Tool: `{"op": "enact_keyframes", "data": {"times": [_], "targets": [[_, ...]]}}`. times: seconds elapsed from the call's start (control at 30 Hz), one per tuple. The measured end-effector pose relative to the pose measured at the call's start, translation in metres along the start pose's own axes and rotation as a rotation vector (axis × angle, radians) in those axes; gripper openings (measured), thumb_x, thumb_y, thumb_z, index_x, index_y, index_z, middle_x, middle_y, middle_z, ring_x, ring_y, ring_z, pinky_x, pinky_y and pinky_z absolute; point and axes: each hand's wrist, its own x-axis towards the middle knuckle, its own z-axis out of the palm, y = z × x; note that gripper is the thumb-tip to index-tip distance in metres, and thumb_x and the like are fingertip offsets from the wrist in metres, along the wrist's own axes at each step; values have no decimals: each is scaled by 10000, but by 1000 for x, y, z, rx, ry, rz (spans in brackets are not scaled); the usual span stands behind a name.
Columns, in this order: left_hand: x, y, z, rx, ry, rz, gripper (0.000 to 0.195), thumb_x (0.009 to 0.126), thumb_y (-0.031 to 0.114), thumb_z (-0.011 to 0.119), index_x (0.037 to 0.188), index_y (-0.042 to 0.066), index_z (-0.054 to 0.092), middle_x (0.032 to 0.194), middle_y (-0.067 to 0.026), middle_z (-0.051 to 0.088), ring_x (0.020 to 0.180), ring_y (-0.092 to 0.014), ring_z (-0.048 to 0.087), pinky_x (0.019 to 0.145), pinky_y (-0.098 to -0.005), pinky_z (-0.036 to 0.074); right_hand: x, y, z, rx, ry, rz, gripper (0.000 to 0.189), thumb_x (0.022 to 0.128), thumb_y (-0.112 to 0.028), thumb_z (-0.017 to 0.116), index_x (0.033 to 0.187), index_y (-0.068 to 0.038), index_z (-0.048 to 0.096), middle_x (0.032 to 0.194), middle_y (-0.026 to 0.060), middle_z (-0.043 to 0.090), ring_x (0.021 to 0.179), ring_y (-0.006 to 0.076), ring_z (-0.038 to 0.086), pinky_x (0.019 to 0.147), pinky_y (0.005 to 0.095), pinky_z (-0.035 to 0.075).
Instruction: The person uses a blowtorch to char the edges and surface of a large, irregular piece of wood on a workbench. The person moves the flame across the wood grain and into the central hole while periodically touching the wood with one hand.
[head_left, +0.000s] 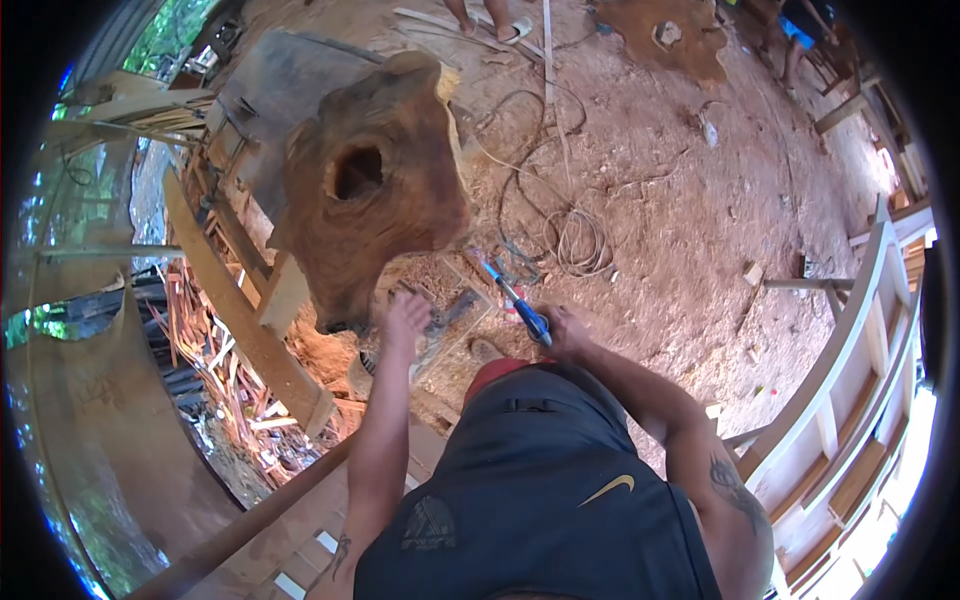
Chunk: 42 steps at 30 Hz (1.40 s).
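My right hand (564, 330) grips a blue gas torch (534, 324) with a metal tube that points up and left. A blue flame shows at its tip, near the lower right edge of a large brown wood slab (409, 161). The slab has an irregular outline, a dark hole through it and a pale raw edge on the right. At the notch in its near edge is my left hand (406, 319), fingers partly curled. A small dark piece shows by those fingers; whether they hold it is unclear.
A coiled cable (581, 244) lies on the dirt floor right of the slab. Planks and wood scraps (217, 337) are piled left. Another slab (667, 37) is farther off. A person's feet (516, 30) stand ahead; another person (796, 37) is at upper right. A curved wooden frame (840, 375) stands right.
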Motion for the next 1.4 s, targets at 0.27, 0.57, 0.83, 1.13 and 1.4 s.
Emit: {"op": "enact_keyframes", "data": {"times": [0.27, 0.57, 0.83, 1.13, 1.4], "targets": [[-15, -155, -153, 1207, -15, -63, 374, 900, 355, 592, 1134, 63, 603, 1010, -178, 674, 933, -306, 651, 789, -398, 506, 11, 30, 25, -33, 27, -51, 543, 622, -162, 712, 1126, -45, 545, 999, 182, 604, 992, 372, 591, 911, 440, 452], [-27, -174, -181, 1563, -327, -276, 204, 900, 286, 578, 912, 89, 628, 875, -141, 655, 805, -305, 659, 717, -448, 521, 14, 33, 28, -18, 1, -1, 520, 628, -200, 720, 1102, -56, 562, 975, 175, 614, 968, 372, 598, 893, 436, 459], [-43, -124, -94, 991, 23, -204, 492, 884, 411, 584, 1130, -12, 634, 943, -141, 682, 760, -174, 659, 697, -298, 513, 18, 5, 2, 16, -48, -54, 587, 618, -221, 732, 1148, -26, 572, 1053, 187, 629, 1007, 376, 586, 908, 441, 470], [-40, -137, -106, 1024, -10, -225, 450, 920, 365, 579, 1157, -16, 614, 962, -95, 638, 777, -188, 621, 685, -318, 506, 25, 0, 11, 13, -46, -156, 536, 687, -222, 691, 1158, -5, 555, 1040, 205, 622, 978, 390, 577, 894, 454, 460], [-33, -167, -163, 1214, -95, -196, 455, 903, 444, 533, 899, 7, 659, 771, -140, 664, 696, -243, 652, 672, -401, 496, 25, -12, 18, 70, -19, -189, 451, 726, -216, 681, 1106, 6, 585, 1039, 217, 628, 970, 395, 578, 914, 445, 443]]}}
